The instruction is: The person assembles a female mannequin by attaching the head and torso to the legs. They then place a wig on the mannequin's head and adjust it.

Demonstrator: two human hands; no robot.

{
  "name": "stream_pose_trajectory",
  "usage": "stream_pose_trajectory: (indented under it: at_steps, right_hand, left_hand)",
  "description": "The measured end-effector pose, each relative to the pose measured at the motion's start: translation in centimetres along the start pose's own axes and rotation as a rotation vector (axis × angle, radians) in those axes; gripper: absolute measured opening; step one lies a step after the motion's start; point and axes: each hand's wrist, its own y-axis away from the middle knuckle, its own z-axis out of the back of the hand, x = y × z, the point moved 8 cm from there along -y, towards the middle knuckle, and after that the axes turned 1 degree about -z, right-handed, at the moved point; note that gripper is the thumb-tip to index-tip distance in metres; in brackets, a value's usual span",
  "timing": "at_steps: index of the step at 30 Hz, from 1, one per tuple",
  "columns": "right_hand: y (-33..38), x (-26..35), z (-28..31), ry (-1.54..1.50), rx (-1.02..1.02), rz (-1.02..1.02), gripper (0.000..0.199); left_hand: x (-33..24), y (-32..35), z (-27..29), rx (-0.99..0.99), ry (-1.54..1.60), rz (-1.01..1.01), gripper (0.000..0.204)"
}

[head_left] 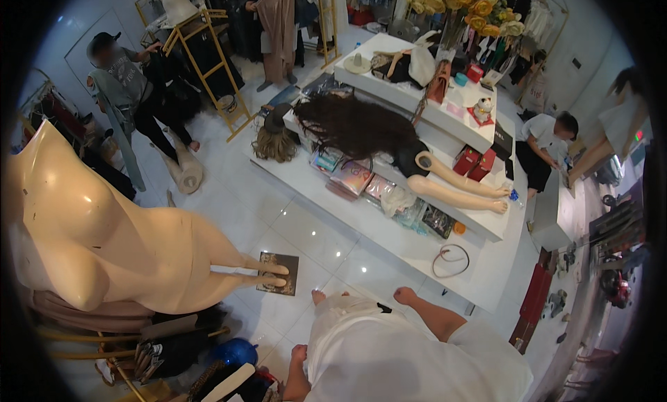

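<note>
My left hand (299, 352) hangs beside my white shorts with its fingers curled in, and nothing shows in it. On the other side my right hand (403, 296) is a loose fist, held out from the hip near the low edge of the white stepped display table (306, 191). Nothing shows in that hand either. A headless, armless mannequin (149, 253) stands bare at my left, its feet over a dark patterned plate (286, 291). On the table lie a long dark wig (354, 124), loose mannequin arms (458, 195) and a thin belt-like loop (451, 261).
Bags, flat packets (347, 180), red boxes (474, 163) and a lucky-cat figure (482, 110) crowd the table. Clothes and a blue ball (235, 351) lie at lower left. A person in a cap (121, 69) stands by a gold rack (208, 62); another person (545, 141) is at right.
</note>
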Motion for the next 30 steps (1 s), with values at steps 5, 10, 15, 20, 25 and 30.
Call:
stream_pose_trajectory:
  at_steps: [5,10,15,20,25,30]
  right_hand:
    - [3.6,-6.2,0.2,0.039,0.075,-0.119,0.031]
    - [4.0,-5.5,-0.9,-0.073,0.07,-0.129,0.032]
    - [2.5,-4.1,-4.3,-0.257,0.041,-0.085,0.036]
    - [3.3,-5.1,-1.4,-0.307,-0.004,-0.204,0.04]
    - [4.3,-6.2,-0.7,-0.04,0.081,-0.168,0.032]
    - [2.9,-3.8,1.4,-0.048,0.101,-0.064,0.035]
  left_hand:
    - [-4.1,-3.7,-0.3,0.022,0.077,-0.048,0.009]
    - [-9.8,-5.9,-0.7,0.042,0.029,-0.174,0.01]
    - [-13.5,-9.0,-2.0,0.103,-0.15,-0.242,0.017]
    - [-17.7,-10.7,-6.6,0.208,-0.236,-0.278,0.022]
    - [-22.3,-10.6,-11.9,0.32,-0.191,-0.452,0.016]
    - [-22.4,-9.7,-13.8,0.351,-0.271,-0.488,0.013]
